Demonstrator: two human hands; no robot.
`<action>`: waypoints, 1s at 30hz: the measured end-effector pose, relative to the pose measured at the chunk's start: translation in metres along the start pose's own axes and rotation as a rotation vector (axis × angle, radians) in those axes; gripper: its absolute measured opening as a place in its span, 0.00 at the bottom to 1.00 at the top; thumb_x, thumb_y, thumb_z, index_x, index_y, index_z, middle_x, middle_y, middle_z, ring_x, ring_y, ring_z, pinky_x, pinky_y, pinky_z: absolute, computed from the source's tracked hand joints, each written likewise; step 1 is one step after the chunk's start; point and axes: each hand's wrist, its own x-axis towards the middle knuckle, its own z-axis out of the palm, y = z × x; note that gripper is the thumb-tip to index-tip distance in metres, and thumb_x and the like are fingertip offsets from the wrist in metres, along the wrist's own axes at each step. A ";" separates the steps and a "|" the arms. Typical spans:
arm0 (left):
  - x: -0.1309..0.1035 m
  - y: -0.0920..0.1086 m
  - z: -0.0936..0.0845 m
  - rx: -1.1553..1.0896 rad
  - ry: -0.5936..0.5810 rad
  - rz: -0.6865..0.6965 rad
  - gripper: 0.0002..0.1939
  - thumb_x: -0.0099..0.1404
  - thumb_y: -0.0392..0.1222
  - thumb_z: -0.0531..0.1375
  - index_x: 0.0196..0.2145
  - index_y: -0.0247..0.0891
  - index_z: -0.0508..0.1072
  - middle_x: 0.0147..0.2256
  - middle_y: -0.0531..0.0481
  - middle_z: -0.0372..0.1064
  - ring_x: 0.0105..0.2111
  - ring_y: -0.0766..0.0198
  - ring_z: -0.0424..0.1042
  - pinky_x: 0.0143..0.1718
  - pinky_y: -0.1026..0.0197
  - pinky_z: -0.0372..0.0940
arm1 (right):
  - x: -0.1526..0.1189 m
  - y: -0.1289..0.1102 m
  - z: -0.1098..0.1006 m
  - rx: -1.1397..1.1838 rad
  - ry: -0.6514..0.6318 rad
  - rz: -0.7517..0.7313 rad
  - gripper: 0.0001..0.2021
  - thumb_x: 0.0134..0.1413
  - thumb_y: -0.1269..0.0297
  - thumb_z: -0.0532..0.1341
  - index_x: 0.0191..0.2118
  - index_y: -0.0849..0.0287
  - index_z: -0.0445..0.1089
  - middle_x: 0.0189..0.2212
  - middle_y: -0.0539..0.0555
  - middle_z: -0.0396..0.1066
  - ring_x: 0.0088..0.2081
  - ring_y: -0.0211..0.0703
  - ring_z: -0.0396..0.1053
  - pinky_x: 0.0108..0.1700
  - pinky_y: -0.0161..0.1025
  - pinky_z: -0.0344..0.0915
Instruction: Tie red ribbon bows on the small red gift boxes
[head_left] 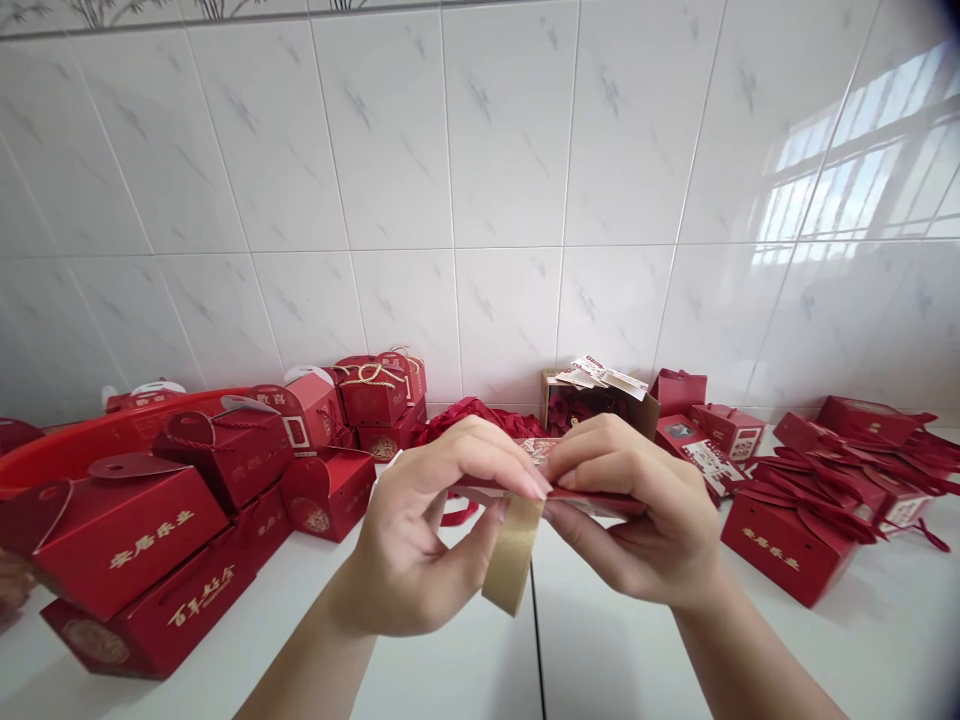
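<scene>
A flat red printed card piece is held up level between both hands above the white table. My left hand pinches its left part, fingers on top and thumb beneath. A gold strip hangs down from near my left thumb and fingertips. My right hand is closed on the right part of the red piece, thumb below. The fingertips of both hands almost meet at the middle. Much of the red piece is hidden behind the fingers.
Red gift boxes are stacked at left beside an orange-red basin. Ribboned red boxes lie at right. An open carton with cards and red ribbon sit by the tiled wall. The white table has a dark seam.
</scene>
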 end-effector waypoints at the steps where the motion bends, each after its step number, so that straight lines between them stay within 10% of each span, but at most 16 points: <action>1: 0.000 0.000 -0.001 -0.001 0.003 -0.001 0.13 0.59 0.27 0.56 0.40 0.41 0.70 0.36 0.45 0.69 0.37 0.59 0.69 0.37 0.56 0.69 | 0.000 0.000 0.000 0.002 0.006 0.001 0.09 0.48 0.78 0.61 0.34 0.59 0.65 0.28 0.54 0.73 0.29 0.42 0.71 0.30 0.42 0.66; 21: -0.002 0.003 -0.006 0.048 0.024 -0.064 0.11 0.61 0.36 0.58 0.42 0.42 0.68 0.37 0.47 0.69 0.36 0.59 0.72 0.34 0.60 0.71 | -0.003 -0.005 0.005 0.032 0.135 -0.022 0.12 0.44 0.81 0.64 0.32 0.59 0.66 0.27 0.55 0.73 0.27 0.42 0.70 0.26 0.42 0.66; 30: 0.001 -0.004 -0.011 0.373 0.050 -0.183 0.17 0.60 0.29 0.58 0.45 0.42 0.61 0.33 0.53 0.71 0.31 0.66 0.72 0.29 0.67 0.67 | -0.003 -0.004 0.008 0.373 -0.096 0.788 0.12 0.50 0.67 0.64 0.42 0.58 0.68 0.40 0.54 0.70 0.38 0.39 0.69 0.36 0.36 0.72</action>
